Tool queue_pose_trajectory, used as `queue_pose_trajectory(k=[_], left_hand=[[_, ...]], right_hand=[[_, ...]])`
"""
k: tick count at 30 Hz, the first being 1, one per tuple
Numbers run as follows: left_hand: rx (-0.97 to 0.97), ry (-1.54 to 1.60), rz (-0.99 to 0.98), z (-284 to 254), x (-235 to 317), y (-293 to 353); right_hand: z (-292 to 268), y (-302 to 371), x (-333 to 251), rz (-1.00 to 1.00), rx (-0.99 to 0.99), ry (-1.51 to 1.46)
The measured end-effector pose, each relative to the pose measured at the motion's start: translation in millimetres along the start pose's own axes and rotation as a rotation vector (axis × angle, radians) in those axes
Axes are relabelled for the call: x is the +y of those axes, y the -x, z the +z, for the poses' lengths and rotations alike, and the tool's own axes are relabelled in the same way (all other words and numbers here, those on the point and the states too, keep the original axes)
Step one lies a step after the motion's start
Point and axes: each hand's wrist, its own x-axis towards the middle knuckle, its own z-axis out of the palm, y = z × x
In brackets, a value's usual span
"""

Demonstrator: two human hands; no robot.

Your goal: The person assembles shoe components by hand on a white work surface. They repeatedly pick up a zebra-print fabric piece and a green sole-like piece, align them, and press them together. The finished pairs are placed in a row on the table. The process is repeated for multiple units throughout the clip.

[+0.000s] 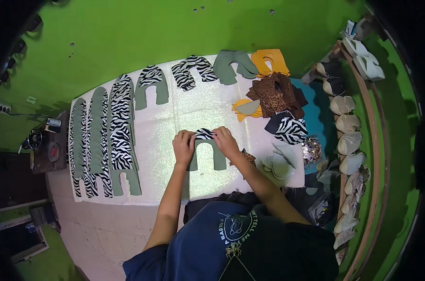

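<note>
Between both hands, at the middle of the table, is a curved zebra-striped piece (204, 134) laid over the top of a grey-green U-shaped piece (218, 160). My left hand (183, 146) pinches the striped piece at its left end. At the other end, the fingers of my right hand (226, 141) are closed on it too. The legs of the grey-green piece point toward me and lie flat on the pale tabletop (163, 140). Beside my right forearm, a leopard-print scrap (248, 158) is partly hidden.
Overlapping rows of grey-green and zebra pieces (122, 122) line the left. Along the back lie a zebra piece (204, 66), a grey-green stack (229, 65) and yellow pieces (273, 61). Brown leopard-print pieces (274, 96) are piled at right, near a rack of shoe forms (348, 124).
</note>
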Motion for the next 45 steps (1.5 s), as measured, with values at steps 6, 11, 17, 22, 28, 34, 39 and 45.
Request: queue_pose_trajectory(k=[6,11,17,22,28,34,39,45], left_hand=[[-0.060,0.103,0.086,9.2,17.7,1.3],[-0.125,0.087,0.126,21.3,47.3,12.0],[-0.263,-0.033,0.138,30.2,48.4,26.0],[-0.319,-0.279,0.050,26.1,48.5,35.3],[-0.335,-0.360,-0.030,11.5,30.9,37.4],[-0.376,-0.272,-0.066,3.2,27.2,34.1],[-0.394,-0.247,-0.093,7.0,26.1,34.2],[-0.527,-0.251,-0.143,-1.5,25.2,33.0]], right_hand=[[1.3,-1.3,-1.4,0.005,0.009,0.007],[1.6,-0.6,-1.7,0.009,0.022,0.061],[1.0,-1.5,-2.8,0.040,0.020,-0.002],[1.1,-1.1,-1.3,0.037,0.010,0.010],[1.1,-0.1,-2.1,0.058,0.005,-0.002],[0.2,-1.6,-7.4,0.065,0.013,0.036],[16.9,-3.1,-24.3,0.029,-0.029,0.127],[21.8,-13.1,-41.6,0.048,-0.394,-0.071]])
